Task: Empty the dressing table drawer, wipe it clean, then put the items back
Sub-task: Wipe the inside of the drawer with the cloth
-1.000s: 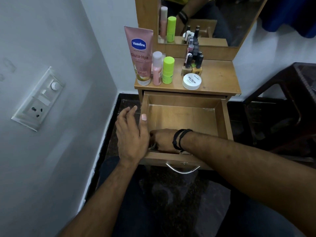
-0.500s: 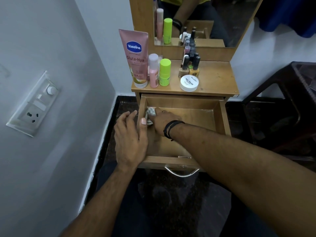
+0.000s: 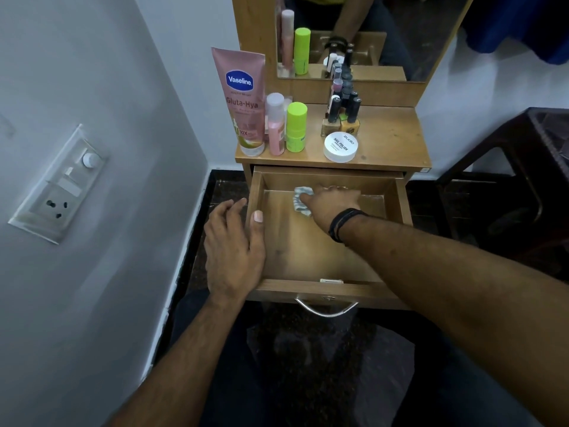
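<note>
— Where does the view sit?
— On my head, tipped forward and down over the open drawer (image 3: 326, 241), close enough that both my forearms run in from the bottom edge.
— Which way does it face?
— Toward the dressing table (image 3: 391, 143) and its mirror (image 3: 400, 35), wall at my left.
— Any second view?
— No, only this wide one.

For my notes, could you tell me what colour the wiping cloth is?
The cloth is white with grey-blue markings, seen in the head view under the right hand.
</note>
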`<control>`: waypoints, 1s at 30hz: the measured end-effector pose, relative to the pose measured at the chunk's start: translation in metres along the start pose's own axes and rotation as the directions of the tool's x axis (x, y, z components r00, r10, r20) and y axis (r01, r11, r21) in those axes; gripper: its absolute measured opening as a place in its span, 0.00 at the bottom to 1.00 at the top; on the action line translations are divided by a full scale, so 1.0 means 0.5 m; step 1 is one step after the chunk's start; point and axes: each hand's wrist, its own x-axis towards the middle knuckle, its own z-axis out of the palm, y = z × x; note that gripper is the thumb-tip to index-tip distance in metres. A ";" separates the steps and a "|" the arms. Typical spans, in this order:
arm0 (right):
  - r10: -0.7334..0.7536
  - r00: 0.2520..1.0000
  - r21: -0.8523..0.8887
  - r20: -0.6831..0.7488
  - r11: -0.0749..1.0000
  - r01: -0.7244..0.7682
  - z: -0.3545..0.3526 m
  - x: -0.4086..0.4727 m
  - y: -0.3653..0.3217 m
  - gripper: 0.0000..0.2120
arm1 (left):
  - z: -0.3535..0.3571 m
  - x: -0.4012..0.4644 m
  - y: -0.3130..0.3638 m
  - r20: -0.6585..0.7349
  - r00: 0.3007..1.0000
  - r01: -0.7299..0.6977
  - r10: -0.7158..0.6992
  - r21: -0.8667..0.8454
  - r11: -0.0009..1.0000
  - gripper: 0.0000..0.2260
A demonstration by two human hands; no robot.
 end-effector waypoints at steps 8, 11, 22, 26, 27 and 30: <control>0.177 0.970 -0.189 0.166 0.971 -0.145 0.034 -0.033 0.089 0.33 | 0.001 -0.001 0.002 0.007 1.000 -0.010 0.010 0.001 1.000 0.26; 0.216 0.953 -0.165 0.210 0.969 -0.184 0.022 -0.023 0.082 0.33 | 0.001 0.001 0.002 0.016 1.000 -0.007 0.007 0.004 1.000 0.25; 0.026 0.798 -0.053 0.602 0.999 0.008 0.023 -0.058 0.065 0.17 | 0.002 -0.002 -0.001 0.016 1.000 -0.020 0.020 0.015 1.000 0.24; -0.062 0.638 -0.122 0.768 0.963 0.240 0.027 -0.072 0.042 0.08 | 0.004 -0.002 -0.004 0.026 1.000 -0.017 0.016 0.017 1.000 0.24; -0.054 0.640 -0.145 0.766 0.956 0.254 0.026 -0.072 0.041 0.07 | 0.002 -0.002 -0.003 0.022 1.000 -0.019 0.019 0.009 1.000 0.24; -0.108 0.658 -0.091 0.745 0.961 0.260 -0.004 -0.099 0.030 0.13 | 0.002 -0.001 -0.005 0.018 1.000 -0.017 0.018 -0.012 1.000 0.24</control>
